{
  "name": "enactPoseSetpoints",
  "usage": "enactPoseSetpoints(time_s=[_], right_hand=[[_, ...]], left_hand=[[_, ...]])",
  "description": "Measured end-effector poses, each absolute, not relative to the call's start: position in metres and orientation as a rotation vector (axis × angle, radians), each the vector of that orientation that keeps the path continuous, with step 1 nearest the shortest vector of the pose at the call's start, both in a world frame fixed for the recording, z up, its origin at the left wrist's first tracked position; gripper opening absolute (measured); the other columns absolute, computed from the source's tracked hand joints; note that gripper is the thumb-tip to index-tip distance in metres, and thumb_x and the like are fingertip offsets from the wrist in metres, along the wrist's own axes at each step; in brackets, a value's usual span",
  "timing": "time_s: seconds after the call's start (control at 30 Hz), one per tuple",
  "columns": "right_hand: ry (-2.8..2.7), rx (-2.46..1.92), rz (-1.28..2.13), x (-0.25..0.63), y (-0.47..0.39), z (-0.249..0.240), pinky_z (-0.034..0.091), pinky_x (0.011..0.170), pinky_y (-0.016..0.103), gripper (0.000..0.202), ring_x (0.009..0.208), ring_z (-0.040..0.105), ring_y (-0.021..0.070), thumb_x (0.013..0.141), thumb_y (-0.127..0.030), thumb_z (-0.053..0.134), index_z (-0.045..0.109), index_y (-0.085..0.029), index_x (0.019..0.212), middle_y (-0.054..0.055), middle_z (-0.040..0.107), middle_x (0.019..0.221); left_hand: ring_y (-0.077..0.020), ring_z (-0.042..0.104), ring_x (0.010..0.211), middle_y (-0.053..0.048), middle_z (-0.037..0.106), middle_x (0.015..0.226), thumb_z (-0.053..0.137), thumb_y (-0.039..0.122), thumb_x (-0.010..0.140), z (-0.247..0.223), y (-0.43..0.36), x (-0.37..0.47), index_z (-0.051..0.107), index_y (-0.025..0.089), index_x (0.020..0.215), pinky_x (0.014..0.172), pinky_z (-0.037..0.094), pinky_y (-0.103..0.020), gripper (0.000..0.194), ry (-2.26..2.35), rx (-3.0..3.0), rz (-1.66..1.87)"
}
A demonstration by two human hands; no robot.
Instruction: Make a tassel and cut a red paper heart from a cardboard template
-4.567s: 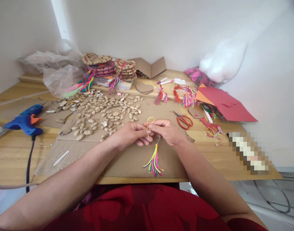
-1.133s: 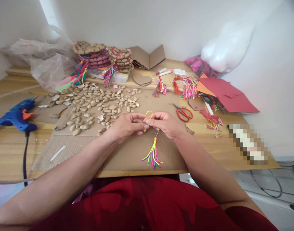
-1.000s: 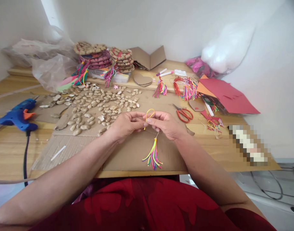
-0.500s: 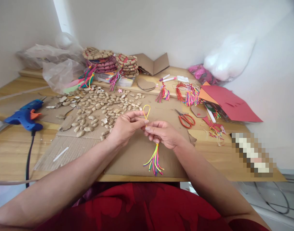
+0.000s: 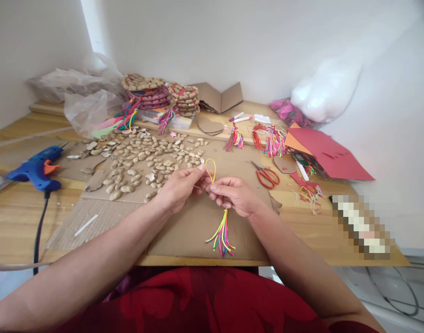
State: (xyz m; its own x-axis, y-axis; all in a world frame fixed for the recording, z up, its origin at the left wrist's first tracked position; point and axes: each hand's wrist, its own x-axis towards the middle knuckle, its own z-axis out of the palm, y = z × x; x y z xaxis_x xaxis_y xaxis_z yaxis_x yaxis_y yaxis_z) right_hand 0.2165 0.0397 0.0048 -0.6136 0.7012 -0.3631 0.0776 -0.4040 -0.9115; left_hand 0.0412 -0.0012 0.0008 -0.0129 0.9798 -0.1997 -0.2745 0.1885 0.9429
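Observation:
A multicoloured tassel [image 5: 223, 233] hangs below my right hand [image 5: 233, 194], and its yellow cord loop [image 5: 211, 170] stands up above the fingers. The right thumb and fingers pinch the cord at the base of the loop. Just left of the loop, my left hand [image 5: 184, 185] is closed in a pinch, its thumb pressed against the fingers. Whatever lies between those left fingertips is too small to tell. Both hands hover over a cardboard sheet [image 5: 191, 231], with their fingertips close together. Loose peanuts [image 5: 159, 150] are spread behind and left of the left hand.
Orange-handled scissors [image 5: 266, 176] lie to the right. At the left is a blue glue gun [image 5: 36, 169] with its cable. Stacked peanut-covered pieces [image 5: 184, 99], more tassels [image 5: 275, 141], red paper sheets [image 5: 333, 152] and plastic bags [image 5: 90, 108] sit along the back.
My left hand has come off the yellow loop and shifted slightly left. The right hand still grips the tassel's cord. The whole view has moved a little.

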Motion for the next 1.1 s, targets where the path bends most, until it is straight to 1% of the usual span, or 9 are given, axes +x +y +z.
enactPoseSetpoints(time_s=[0.07, 0.2, 0.4, 0.53, 0.67, 0.87, 0.97, 1.1], right_hand=[[-1.401, -1.094, 2.069, 0.217, 0.04, 0.006, 0.025, 0.037, 0.016, 0.019, 0.046, 0.052, 0.0045, 0.071, -0.032, 0.08, 0.073, -0.014, 0.075, 0.001, 0.067, 0.066], [-1.42, -1.156, 2.06, 0.216, 0.041, 0.008, 0.023, 0.036, 0.017, 0.015, 0.046, 0.053, 0.0057, 0.07, -0.028, 0.078, 0.073, -0.014, 0.075, 0.001, 0.068, 0.064], [-1.47, -1.205, 2.035, 0.216, 0.039, 0.009, 0.023, 0.034, 0.016, 0.012, 0.043, 0.052, 0.0056, 0.07, -0.024, 0.075, 0.068, -0.014, 0.066, 0.001, 0.067, 0.061], [-1.502, -1.192, 2.038, 0.215, 0.039, 0.009, 0.023, 0.034, 0.016, 0.013, 0.043, 0.052, 0.0051, 0.071, -0.025, 0.075, 0.069, -0.014, 0.068, 0.001, 0.067, 0.062], [-1.498, -1.19, 2.046, 0.215, 0.04, 0.008, 0.024, 0.033, 0.016, 0.014, 0.043, 0.052, 0.0052, 0.071, -0.026, 0.076, 0.07, -0.014, 0.069, 0.001, 0.067, 0.062], [-1.551, -1.144, 2.052, 0.217, 0.04, 0.008, 0.026, 0.034, 0.015, 0.018, 0.045, 0.053, 0.0049, 0.072, -0.029, 0.078, 0.07, -0.014, 0.071, 0.001, 0.067, 0.064], [-1.593, -1.115, 2.069, 0.22, 0.04, 0.009, 0.029, 0.035, 0.015, 0.02, 0.047, 0.054, 0.0049, 0.074, -0.031, 0.078, 0.071, -0.013, 0.078, 0.001, 0.068, 0.068], [-1.6, -1.096, 2.083, 0.225, 0.044, 0.012, 0.032, 0.035, 0.014, 0.022, 0.05, 0.059, 0.0063, 0.075, -0.032, 0.078, 0.072, -0.013, 0.084, 0.002, 0.071, 0.073]], left_hand=[[-0.0127, 0.06, 0.061, -0.004, 0.07, 0.067, 0.079, 0.064, 0.069, 0.004, -0.001, 0.04, 0.076, 0.014, 0.08, 0.056, 0.04, -0.023, 0.051, 1.138, 0.911, 1.15], [-0.0112, 0.054, 0.059, -0.004, 0.07, 0.064, 0.088, 0.054, 0.06, 0.009, -0.002, 0.04, 0.078, 0.014, 0.075, 0.056, 0.038, -0.024, 0.044, 1.167, 1.002, 1.053], [-0.0091, 0.051, 0.057, -0.002, 0.069, 0.065, 0.093, 0.052, 0.052, 0.01, -0.002, 0.04, 0.078, 0.014, 0.082, 0.056, 0.037, -0.023, 0.051, 1.171, 0.973, 1.019], [-0.0083, 0.049, 0.054, 0.0, 0.065, 0.059, 0.092, 0.052, 0.054, 0.01, -0.001, 0.039, 0.074, 0.013, 0.074, 0.053, 0.036, -0.022, 0.047, 1.181, 0.963, 1.059], [-0.0072, 0.048, 0.051, 0.002, 0.064, 0.058, 0.092, 0.051, 0.055, 0.008, 0.0, 0.038, 0.072, 0.013, 0.076, 0.051, 0.035, -0.021, 0.047, 1.174, 0.955, 1.078], [-0.0087, 0.057, 0.056, 0.001, 0.068, 0.063, 0.091, 0.046, 0.057, 0.006, 0.001, 0.037, 0.067, 0.015, 0.075, 0.057, 0.043, -0.021, 0.043, 1.137, 0.981, 1.084], [-0.0101, 0.059, 0.056, 0.001, 0.069, 0.061, 0.088, 0.042, 0.062, 0.006, 0.002, 0.034, 0.069, 0.016, 0.077, 0.058, 0.045, -0.022, 0.036, 1.175, 1.048, 1.077], [-0.0112, 0.063, 0.059, 0.0, 0.072, 0.066, 0.082, 0.038, 0.071, 0.002, 0.003, 0.03, 0.071, 0.016, 0.081, 0.061, 0.048, -0.023, 0.027, 1.199, 1.16, 1.089]])
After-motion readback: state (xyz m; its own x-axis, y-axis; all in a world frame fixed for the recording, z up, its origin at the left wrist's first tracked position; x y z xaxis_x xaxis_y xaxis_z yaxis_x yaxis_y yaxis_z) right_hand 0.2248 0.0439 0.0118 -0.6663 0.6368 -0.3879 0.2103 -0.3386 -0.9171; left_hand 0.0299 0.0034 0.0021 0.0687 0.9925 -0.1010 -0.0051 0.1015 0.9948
